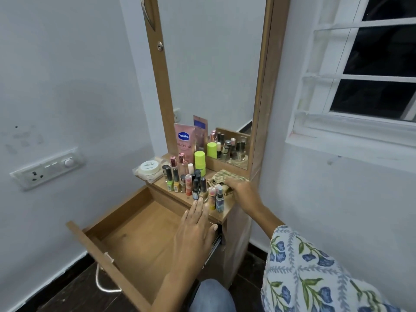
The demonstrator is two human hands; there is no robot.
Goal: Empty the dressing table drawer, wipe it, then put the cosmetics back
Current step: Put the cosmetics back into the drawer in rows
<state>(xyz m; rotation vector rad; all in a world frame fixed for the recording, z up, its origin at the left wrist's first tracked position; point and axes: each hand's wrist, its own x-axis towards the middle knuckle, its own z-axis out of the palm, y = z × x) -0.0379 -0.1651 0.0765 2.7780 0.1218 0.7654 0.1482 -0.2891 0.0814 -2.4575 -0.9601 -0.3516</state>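
The wooden drawer (101, 251) of the dressing table is pulled out and I see nothing inside it. On the tabletop (221, 213) stand several cosmetics: a pink Vaseline tube (183, 140), a lime-green bottle (200, 162), a round white jar (149, 167) and a cluster of small nail-polish bottles (180, 183). A yellow-green checked cloth (221, 177) lies at the tabletop's right end. My right hand (239, 189) rests on the cloth, fingers spread over it. My left hand (193, 230) hovers flat over the drawer's right side, fingers open, tips near the front bottles.
A mirror (213, 64) rises behind the tabletop. A wall switchboard (47, 170) sits at the left, a barred window (371, 70) at the right. A white cord (101, 282) loops on the dark floor under the drawer front. My knee (211, 296) is below the drawer.
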